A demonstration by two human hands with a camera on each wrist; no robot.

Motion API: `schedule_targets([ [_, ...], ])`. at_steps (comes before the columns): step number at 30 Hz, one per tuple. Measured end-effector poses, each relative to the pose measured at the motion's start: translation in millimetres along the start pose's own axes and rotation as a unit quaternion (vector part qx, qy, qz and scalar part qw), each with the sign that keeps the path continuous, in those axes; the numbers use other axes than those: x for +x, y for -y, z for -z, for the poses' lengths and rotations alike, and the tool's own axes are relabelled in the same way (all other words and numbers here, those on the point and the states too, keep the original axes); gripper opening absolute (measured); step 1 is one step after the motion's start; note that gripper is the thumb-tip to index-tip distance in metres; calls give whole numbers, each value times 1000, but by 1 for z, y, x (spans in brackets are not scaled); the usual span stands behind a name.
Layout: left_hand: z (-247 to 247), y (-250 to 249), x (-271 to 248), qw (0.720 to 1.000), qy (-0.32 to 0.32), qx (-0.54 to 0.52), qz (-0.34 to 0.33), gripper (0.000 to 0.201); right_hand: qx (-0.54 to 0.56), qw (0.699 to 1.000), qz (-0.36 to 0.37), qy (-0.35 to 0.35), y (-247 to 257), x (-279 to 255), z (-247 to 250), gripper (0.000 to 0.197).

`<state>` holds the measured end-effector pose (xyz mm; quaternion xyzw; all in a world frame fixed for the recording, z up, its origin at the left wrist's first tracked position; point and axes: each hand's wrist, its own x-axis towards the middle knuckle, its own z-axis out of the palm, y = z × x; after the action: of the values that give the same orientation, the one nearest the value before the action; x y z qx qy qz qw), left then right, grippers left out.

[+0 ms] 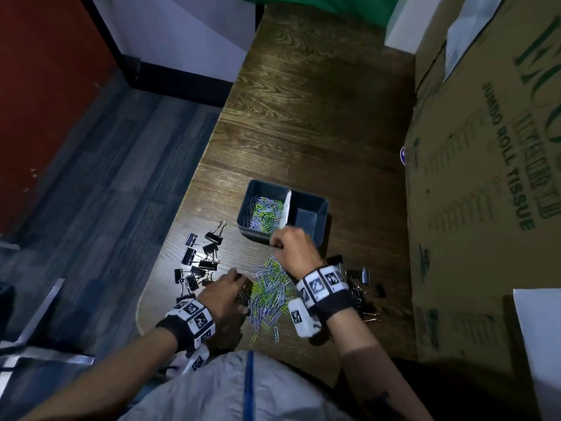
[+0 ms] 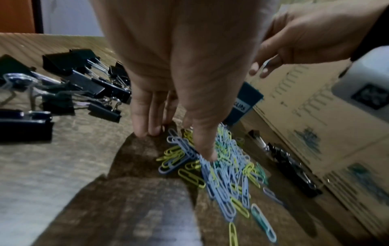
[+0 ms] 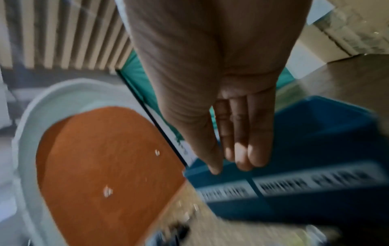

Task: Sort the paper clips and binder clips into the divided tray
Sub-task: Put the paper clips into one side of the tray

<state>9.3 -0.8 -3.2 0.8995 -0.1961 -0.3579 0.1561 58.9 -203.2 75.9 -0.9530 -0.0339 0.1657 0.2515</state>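
Head view: left hand (image 1: 224, 291) lay flat on paper clips (image 1: 270, 291); right hand (image 1: 293, 246) looked relaxed, empty.
Clips seemed light, slippery; pinch small bunches.

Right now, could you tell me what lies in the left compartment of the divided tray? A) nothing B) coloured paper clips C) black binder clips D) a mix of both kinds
B: in the head view the left compartment of the divided tray holds coloured paper clips, with no binder clips among them; the black binder clips lie on the table.
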Motion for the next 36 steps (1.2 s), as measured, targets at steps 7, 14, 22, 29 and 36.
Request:
schedule_targets([
  [7, -16, -17, 8, 997, -8, 68, -24, 73, -105, 987, 4, 120, -31, -39, -75, 51],
  [14, -16, -21, 17, 996, -44, 63, -40, 40, -41, 995, -45, 83, -39, -42, -58, 17],
  [22, -2, -12, 16, 998, -46, -36, 2, 11, 83, 993, -85, 17, -33, -53, -9, 16],
  [29, 34, -12, -3, 981, -161, -94, -54, 15, 127, 989, -27, -64, -5, -42, 44, 15],
  [36, 98, -33, -16, 964, -215, -113, -110, 14, 131, 982, -1, -133, 15, 30, 56, 20],
])
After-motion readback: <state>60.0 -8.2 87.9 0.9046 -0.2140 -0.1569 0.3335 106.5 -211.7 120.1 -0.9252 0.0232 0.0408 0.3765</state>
